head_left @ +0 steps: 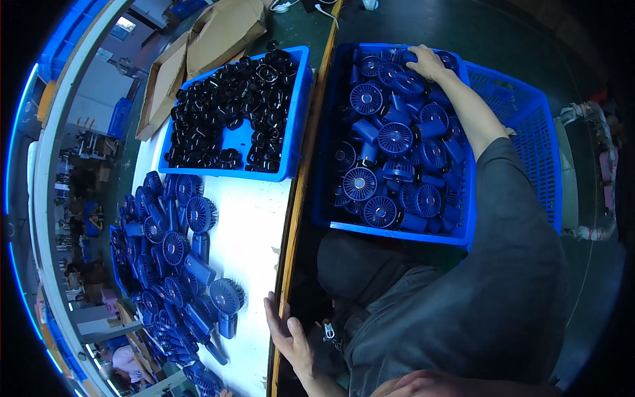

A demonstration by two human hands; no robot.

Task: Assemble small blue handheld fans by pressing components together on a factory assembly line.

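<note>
My right hand (430, 64) reaches to the far end of a blue plastic crate (471, 198) piled with blue handheld fans (395, 139). Its thumb and fingers close around part of a blue fan (409, 57) there. At the wooden edge (286, 264) of the white table (248, 218), my left hand (291, 341) rests with fingers and thumb apart, holding nothing. On the table to its left lies a heap of more blue handheld fans (175, 248); one fan (227, 298) lies closest to that hand.
A blue tray (289, 173) of small black parts (225, 99) stands at the table's far end, beside open cardboard boxes (221, 40). A second blue basket (529, 132) adjoins the crate on the right. Another person (126, 362) is at the lower left.
</note>
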